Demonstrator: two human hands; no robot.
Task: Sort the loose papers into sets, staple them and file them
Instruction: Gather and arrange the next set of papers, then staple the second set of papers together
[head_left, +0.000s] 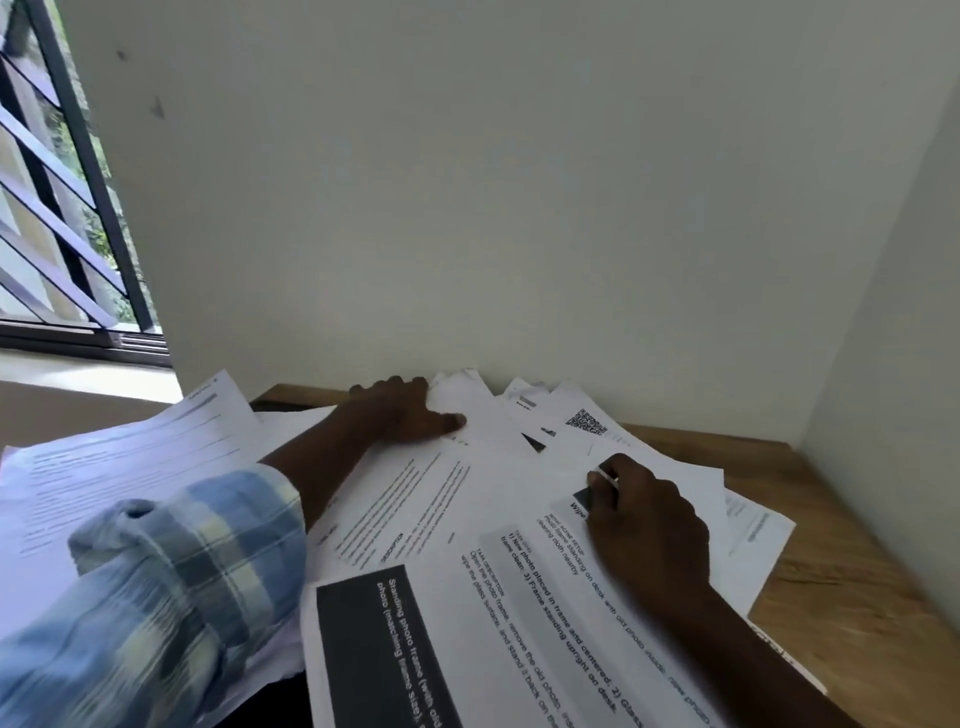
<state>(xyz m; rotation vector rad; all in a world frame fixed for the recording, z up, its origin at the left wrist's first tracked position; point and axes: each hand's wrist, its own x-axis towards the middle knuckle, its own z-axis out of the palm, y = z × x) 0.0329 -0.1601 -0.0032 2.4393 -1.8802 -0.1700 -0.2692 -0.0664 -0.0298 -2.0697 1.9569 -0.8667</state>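
Nearest: rolled blue-and-white plaid sleeve (171, 561) on the left forearm, low over the front-left of the brown wooden counter (841, 571).

Just beside it, at the front edge: white sheet with a black header block and white lettering (363, 649), turned sideways to the viewer. It lies on top of the pile.

Loose white printed papers (415, 499) are spread in overlapping layers over the left and middle of the counter, unsorted. One group of text sheets (130, 457) juts past the left edge. A sheet with a QR code (587, 422) lies near the back edge. Bare wood shows along the right edge and in the back-right corner.

Left hand (400, 410): at the back edge, on the papers there. Thumb lies flat on a sheet and points right; fingers are bent at the far side of the pile. Cannot tell whether the grip has closed on a sheet or only presses down.

Right hand (649, 525): resting on the papers right of centre, fingers curled, tips at a dark printed patch near a sheet's top edge. Something pale shows at the fingertips; blurred. Grip narrow, and cannot tell whether it holds anything.

Surroundings: plain pale wall (519, 208) behind and right of the counter; window with dark bars (62, 208) at the left.
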